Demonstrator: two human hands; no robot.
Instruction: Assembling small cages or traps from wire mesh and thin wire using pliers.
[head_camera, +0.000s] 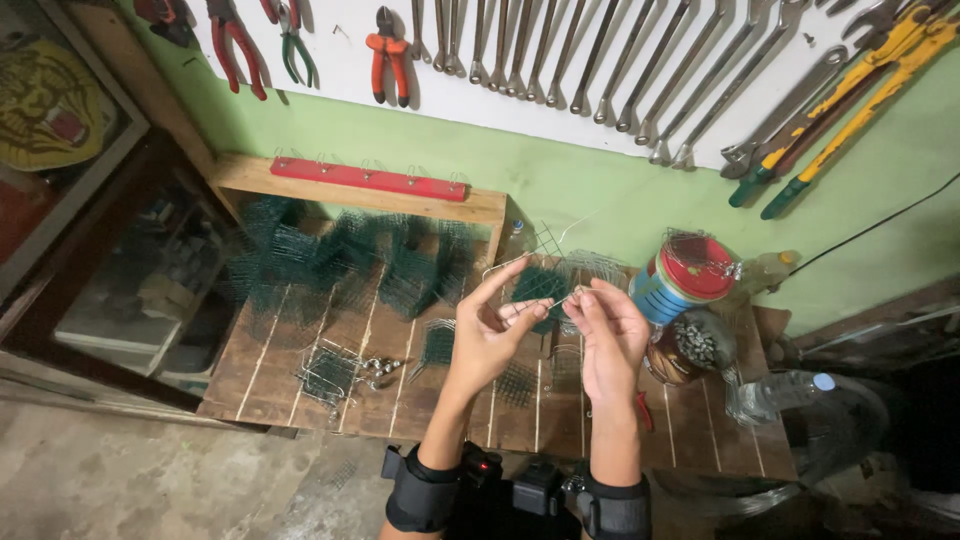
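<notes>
My left hand (492, 330) and my right hand (608, 335) are raised together above a wooden workbench (300, 375). Between their fingertips they pinch a thin bent metal wire (548, 305), which runs from the left index finger toward the right thumb. Just behind the hands lies a small piece of green wire mesh (540, 285). Both wrists wear black straps.
Piles of green mesh pieces (340, 260) cover the back of the bench. A small mesh piece with metal hooks (335, 372) lies front left. A red-lidded tin (685, 278), a jar of small parts (690, 345) and a plastic bottle (785, 390) stand right. Pliers and wrenches (600, 60) hang on the wall.
</notes>
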